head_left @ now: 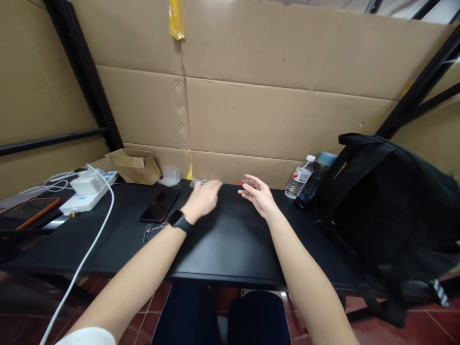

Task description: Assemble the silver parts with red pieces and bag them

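While the right hand [261, 197] pinches a small red object [241, 182], a slack grip could drop it; left hand [203, 201] too blurred to tell.

Black square-faced wristwatch [176, 219], dark strap [185, 224], white sleeve [88, 336], navy trousers [187, 316].

Black flat tabletop [230, 249], tan cardboard wall [247, 120] behind. Far left: orange-rimmed flat phone [28, 213]; right of it, white oblong plastic power strip [77, 202], white boxy plug adapter [86, 186] on top. Behind: open brown box [136, 170], crumpled clear plastic bag [170, 176] to its right. Black flat phone [160, 204] before both, small metal-chained keychain [148, 232] before that. Right side, left to right: clear plastic water bottle [299, 179], dark blue-lidded bottle [316, 176], bulky black fabric backpack [388, 206]. Small slim red item [241, 182] in right hand [259, 194], left of bottles.
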### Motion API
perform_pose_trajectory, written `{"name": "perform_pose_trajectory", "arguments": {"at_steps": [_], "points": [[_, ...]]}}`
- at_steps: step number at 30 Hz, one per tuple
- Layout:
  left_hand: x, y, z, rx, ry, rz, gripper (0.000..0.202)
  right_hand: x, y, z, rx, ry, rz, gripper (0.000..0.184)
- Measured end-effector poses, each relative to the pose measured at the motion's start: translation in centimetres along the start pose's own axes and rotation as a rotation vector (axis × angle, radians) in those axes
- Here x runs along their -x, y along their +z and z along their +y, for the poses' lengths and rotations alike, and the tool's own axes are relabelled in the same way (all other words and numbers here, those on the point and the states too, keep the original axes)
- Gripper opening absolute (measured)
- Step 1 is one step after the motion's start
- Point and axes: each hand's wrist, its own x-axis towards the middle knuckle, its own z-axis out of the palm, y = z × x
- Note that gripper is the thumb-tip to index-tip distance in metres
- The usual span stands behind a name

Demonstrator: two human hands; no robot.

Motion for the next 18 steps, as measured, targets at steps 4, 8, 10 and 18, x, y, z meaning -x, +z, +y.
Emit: {"name": "perform_pose_trajectory", "arguments": {"at_steps": [4, 8, 10, 18], "points": [[0.9, 2.8, 4.9, 0.032, 0.287, -0.143, 0.049, -0.4, -0.8, -0.1, 0.013, -0.011, 0.061, 0.05], [1.4, 3.4, 5.3, 0.136, 0.345, -0.238, 0.059, -0.7, -1.3, 0.0, 0.04, -0.003, 0.068, 0.05], [1.2, 3.3, 4.4, 0.208, 0.333, -0.27, 0.054, -0.7, -1.4, 0.0, 0.053, -0.006, 0.055, 0.049], [0.6, 3.5, 2.4, 0.222, 0.292, -0.322, 0.033, -0.6, -1.7, -0.5, 0.105, -0.012, 0.031, 0.048]]}}
